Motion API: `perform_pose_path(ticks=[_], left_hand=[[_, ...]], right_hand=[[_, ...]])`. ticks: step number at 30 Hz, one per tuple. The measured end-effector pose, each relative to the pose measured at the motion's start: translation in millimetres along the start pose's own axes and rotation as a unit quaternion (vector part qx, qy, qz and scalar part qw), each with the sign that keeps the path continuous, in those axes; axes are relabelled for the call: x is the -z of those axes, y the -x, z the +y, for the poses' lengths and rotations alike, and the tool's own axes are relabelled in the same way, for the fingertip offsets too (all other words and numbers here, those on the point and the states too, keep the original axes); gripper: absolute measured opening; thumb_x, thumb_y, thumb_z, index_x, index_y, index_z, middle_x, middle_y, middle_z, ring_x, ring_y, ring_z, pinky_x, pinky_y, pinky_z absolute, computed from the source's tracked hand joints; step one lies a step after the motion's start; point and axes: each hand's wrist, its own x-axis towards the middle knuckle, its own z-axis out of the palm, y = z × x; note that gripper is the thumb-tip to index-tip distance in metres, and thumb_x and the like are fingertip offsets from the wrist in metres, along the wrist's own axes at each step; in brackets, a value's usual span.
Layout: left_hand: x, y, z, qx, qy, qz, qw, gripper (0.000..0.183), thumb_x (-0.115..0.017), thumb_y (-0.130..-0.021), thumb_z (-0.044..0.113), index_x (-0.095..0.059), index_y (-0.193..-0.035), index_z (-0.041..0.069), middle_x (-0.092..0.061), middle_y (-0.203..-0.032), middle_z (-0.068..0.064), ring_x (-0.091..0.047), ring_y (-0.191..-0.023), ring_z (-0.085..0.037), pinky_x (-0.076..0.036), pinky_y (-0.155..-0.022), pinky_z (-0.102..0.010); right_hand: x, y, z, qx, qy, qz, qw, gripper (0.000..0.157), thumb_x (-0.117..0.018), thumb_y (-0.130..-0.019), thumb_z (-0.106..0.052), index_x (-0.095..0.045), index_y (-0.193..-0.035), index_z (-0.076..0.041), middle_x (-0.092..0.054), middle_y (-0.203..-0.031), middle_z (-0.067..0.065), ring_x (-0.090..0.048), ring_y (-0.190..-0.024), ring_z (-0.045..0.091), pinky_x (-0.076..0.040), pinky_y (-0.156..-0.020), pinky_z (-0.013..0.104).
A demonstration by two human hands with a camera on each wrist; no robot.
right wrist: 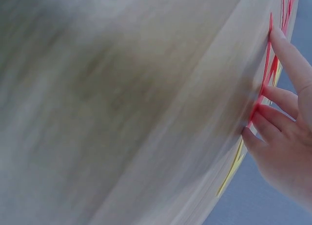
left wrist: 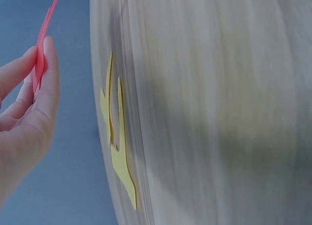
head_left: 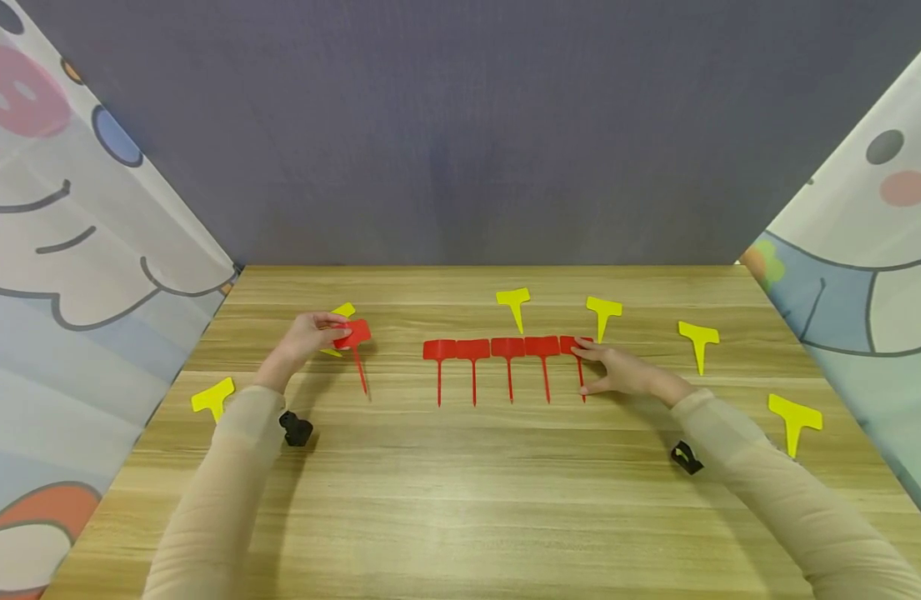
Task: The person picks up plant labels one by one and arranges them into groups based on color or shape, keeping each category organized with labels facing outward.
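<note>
In the head view my left hand pinches a red T-shaped plant label by its head, stem pointing down, above the table's left part. The left wrist view shows it between thumb and fingers; whether it is a single label I cannot tell. Several red plant labels lie side by side in a row, heads away from me. At the row's right end, my right hand touches the last red label, fingers on its head and thumb near the stem's lower end. The right wrist view shows those fingers fairly straight.
Yellow T-shaped labels lie around the row: one behind it, another near my right hand, others farther right and left. One yellow label is partly hidden by my left hand. A dark panel borders the wooden table.
</note>
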Motion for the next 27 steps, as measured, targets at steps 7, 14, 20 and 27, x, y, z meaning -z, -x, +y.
perform_pose_path(ticks=[7,14,20,27], left_hand=[[-12.2,-4.3,4.8,-0.007,-0.009,-0.022,0.9997,0.035,-0.056,-0.087,0.012,-0.051,-0.116,-0.007,-0.058,-0.102,-0.016,-0.059,-0.072,-0.008,-0.050,-0.074,-0.038],[-23.4,-11.5,8.0,-0.007,0.004,-0.039,0.9992,0.033,-0.057,-0.085,0.008,-0.052,-0.115,-0.007,-0.059,-0.094,-0.012,-0.059,-0.068,-0.008,-0.051,-0.072,-0.036],[-34.2,-17.6,9.4,-0.007,0.024,-0.061,0.9978,0.035,-0.058,-0.084,0.006,-0.050,-0.115,-0.009,-0.057,-0.101,-0.017,-0.059,-0.072,-0.012,-0.051,-0.072,-0.034],[-43.6,-19.8,14.3,-0.001,0.009,-0.079,0.9968,0.032,-0.059,-0.084,0.007,-0.053,-0.112,-0.007,-0.059,-0.095,-0.013,-0.060,-0.071,-0.012,-0.051,-0.074,-0.034]], right_hand=[[0.0,-1,0,-0.002,0.002,-0.004,1.000,0.076,-0.069,-0.075,-0.029,-0.034,-0.130,0.010,-0.021,-0.139,0.028,-0.023,-0.122,0.048,-0.027,-0.096,0.056],[-0.6,-1,2,0.000,0.002,-0.003,1.000,0.076,-0.069,-0.075,-0.030,-0.035,-0.130,0.010,-0.021,-0.139,0.028,-0.022,-0.122,0.048,-0.026,-0.096,0.056],[-1.3,-1,3,-0.001,0.000,-0.003,1.000,0.077,-0.069,-0.075,-0.030,-0.034,-0.130,0.010,-0.021,-0.139,0.028,-0.022,-0.123,0.048,-0.027,-0.096,0.055],[-1.4,-2,4,0.000,-0.008,-0.004,1.000,0.078,-0.070,-0.074,-0.028,-0.033,-0.130,0.012,-0.020,-0.139,0.029,-0.020,-0.124,0.047,-0.024,-0.098,0.055]])
